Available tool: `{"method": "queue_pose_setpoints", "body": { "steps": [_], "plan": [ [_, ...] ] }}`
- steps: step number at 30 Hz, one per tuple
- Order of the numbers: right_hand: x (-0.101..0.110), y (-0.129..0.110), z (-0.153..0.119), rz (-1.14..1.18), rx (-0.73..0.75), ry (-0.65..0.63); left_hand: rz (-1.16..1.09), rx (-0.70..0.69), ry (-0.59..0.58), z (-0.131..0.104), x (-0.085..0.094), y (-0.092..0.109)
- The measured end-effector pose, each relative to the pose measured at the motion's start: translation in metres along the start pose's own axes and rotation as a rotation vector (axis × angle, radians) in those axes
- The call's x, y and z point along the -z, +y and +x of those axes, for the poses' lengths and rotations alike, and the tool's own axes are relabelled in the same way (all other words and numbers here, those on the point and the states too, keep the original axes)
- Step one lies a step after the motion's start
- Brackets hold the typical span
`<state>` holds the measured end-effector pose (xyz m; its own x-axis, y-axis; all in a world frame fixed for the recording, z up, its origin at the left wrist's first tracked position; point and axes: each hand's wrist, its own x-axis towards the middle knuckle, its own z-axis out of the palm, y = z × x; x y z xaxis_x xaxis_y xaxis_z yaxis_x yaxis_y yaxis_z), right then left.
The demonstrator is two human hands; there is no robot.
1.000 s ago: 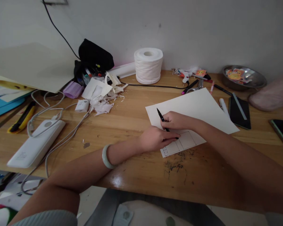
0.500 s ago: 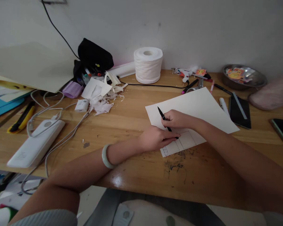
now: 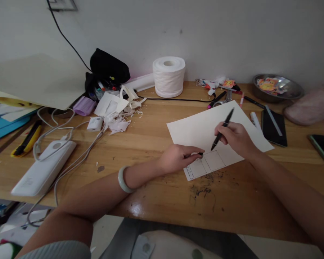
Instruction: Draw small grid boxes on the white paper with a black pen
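Holding a black pen (image 3: 228, 119) in a narrow grip, the right hand (image 3: 235, 138) is over white paper (image 3: 197, 131), the tip just beside a drawn rectangle (image 3: 215, 160). The paper lies between the table's (image 3: 143, 144) front and back edges. The left hand (image 3: 175, 159) pinches a small black piece (image 3: 200, 154) between thumb and fingers. A paper roll (image 3: 169, 82) and, farther right, a metal bowl (image 3: 290, 91) stand by the back edge.

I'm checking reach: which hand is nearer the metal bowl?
Right. The right hand, holding a black pen, is left of the metal bowl and closer to the person; the left hand is farther away, left of the right hand.
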<state>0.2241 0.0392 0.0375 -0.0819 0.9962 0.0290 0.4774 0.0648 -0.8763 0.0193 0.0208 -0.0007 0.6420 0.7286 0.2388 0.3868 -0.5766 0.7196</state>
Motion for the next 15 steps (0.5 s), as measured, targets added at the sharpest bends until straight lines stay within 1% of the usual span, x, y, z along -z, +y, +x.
{"method": "queue_pose_setpoints", "body": {
  "steps": [2,4,6,8,10,12,15],
  "plan": [
    [0.007,0.006,-0.021,0.031,-0.006,0.069,-0.065,0.016,0.081,-0.001,0.0,0.0],
    [0.01,0.013,-0.039,0.099,-0.04,0.16,-0.105,0.016,0.121,-0.001,0.0,0.0],
    [0.01,0.019,-0.051,0.172,-0.048,0.244,-0.109,0.008,0.111,-0.001,0.0,0.001],
    [0.009,0.023,-0.055,0.202,-0.03,0.281,-0.075,-0.004,0.058,-0.001,-0.001,0.001],
    [0.007,0.025,-0.055,0.18,0.004,0.274,-0.021,-0.029,-0.014,-0.002,-0.002,0.001],
    [0.006,0.025,-0.055,0.124,0.029,0.237,0.035,-0.071,-0.065,-0.002,-0.002,0.001],
    [0.004,0.026,-0.056,0.041,0.024,0.17,0.107,-0.113,-0.083,-0.002,-0.003,0.001]
  ]
}}
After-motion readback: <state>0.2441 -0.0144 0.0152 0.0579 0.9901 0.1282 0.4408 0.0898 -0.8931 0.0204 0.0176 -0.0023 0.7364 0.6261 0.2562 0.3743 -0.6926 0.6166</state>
